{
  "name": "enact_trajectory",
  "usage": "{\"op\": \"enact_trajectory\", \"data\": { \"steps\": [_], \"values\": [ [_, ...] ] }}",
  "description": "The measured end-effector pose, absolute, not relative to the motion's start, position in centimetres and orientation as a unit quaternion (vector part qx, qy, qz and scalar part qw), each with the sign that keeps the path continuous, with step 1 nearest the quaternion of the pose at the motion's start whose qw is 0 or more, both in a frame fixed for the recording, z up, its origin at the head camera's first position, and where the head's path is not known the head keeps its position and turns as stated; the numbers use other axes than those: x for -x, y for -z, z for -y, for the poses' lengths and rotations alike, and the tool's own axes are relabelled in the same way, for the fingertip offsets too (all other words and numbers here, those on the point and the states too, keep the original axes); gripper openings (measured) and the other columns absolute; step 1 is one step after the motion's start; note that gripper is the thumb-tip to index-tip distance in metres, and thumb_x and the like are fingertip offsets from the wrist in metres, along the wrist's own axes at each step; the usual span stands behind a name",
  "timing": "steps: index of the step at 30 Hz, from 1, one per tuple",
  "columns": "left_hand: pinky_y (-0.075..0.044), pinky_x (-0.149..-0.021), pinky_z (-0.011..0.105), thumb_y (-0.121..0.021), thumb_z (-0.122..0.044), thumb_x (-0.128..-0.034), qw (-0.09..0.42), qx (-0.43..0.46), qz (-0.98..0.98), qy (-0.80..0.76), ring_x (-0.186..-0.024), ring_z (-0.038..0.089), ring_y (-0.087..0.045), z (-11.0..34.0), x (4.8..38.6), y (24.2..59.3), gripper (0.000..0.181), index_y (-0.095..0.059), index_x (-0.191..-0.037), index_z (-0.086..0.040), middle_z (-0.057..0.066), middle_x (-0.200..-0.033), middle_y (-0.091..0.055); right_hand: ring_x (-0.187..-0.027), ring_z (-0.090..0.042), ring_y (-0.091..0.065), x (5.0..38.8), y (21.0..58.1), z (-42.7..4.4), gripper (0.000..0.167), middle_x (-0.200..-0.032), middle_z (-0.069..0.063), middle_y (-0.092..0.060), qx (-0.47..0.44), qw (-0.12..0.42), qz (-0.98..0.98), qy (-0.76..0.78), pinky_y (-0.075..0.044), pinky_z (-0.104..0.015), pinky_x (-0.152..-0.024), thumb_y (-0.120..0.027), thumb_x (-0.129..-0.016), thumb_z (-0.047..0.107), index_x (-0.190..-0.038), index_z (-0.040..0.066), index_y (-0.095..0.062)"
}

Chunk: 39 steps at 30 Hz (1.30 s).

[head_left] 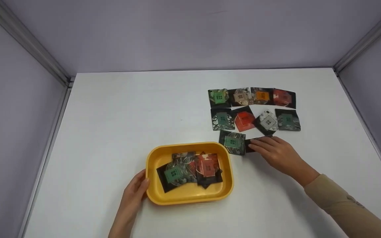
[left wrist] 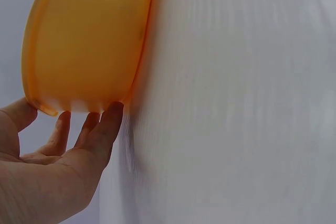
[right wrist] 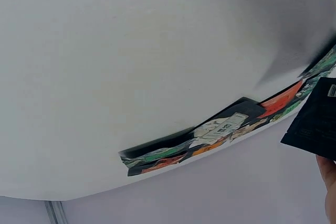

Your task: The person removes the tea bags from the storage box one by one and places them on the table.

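My left hand [head_left: 133, 195] grips the left wall of a yellow tray [head_left: 190, 201]; in the left wrist view the left hand [left wrist: 68, 156] has thumb and fingertips at the tray's end [left wrist: 84, 51]. Inside the tray lie several square packets, a green-labelled one [head_left: 174, 173] and a red one [head_left: 207, 167] on top. My right hand [head_left: 281, 157] holds a dark packet [head_left: 250, 145] at the table, right of a green-labelled packet [head_left: 232, 142]. In the right wrist view, part of the right hand [right wrist: 329, 184] shows at the edge with the dark packet [right wrist: 315, 121].
Behind the right hand, several packets form two rows on the white table [head_left: 127, 109]. The back row starts with a green packet [head_left: 219, 98]; the nearer one includes a tilted white-labelled packet [head_left: 267, 122]. Pale walls [head_left: 177, 36] enclose the table's back and sides.
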<state>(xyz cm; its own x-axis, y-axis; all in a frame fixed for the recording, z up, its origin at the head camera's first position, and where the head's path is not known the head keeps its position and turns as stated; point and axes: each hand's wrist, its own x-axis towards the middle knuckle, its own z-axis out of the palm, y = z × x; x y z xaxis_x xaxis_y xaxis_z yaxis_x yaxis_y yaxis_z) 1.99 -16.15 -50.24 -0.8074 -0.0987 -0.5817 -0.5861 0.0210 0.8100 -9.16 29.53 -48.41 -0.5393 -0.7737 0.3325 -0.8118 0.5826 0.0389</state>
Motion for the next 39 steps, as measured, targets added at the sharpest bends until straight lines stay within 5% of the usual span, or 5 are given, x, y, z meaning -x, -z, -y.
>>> {"op": "enact_trajectory", "data": {
  "steps": [4,22,39],
  "values": [
    [-0.037,-0.112,0.044,-0.061,-0.056,-0.0929,0.187,0.246,-0.688,-0.657,-0.140,0.028,-0.038,16.1,-2.0,50.2,0.079,-0.036,-0.152,-0.009,0.014,-0.158,-0.032,-0.110,-0.030,-0.064,9.4,48.8,-29.7,0.050,-0.123,-0.011,-0.068,-0.430,0.120,0.894,-0.035,-0.055,-0.049,-0.090,-0.084,-0.076,0.001,-0.124,0.008,-0.070],
    [-0.036,-0.112,0.045,-0.060,-0.052,-0.0955,0.177,0.244,-0.697,-0.651,-0.142,0.030,-0.036,16.1,-2.0,50.4,0.076,-0.036,-0.152,-0.008,0.015,-0.158,-0.033,-0.122,-0.033,-0.057,9.0,50.6,-30.9,0.051,-0.136,-0.014,-0.060,-0.425,0.026,0.904,-0.029,-0.048,-0.052,-0.099,-0.078,-0.086,0.020,-0.134,0.007,-0.063],
    [-0.035,-0.113,0.044,-0.060,-0.050,-0.0957,0.181,0.244,-0.697,-0.649,-0.144,0.030,-0.033,16.2,-2.0,50.1,0.075,-0.036,-0.152,-0.007,0.015,-0.158,-0.032,-0.108,-0.030,-0.064,8.0,46.1,-26.5,0.047,-0.123,-0.011,-0.068,-0.471,0.088,0.876,-0.050,-0.053,-0.048,-0.093,-0.083,-0.077,0.010,-0.122,0.008,-0.069]
  ]
}}
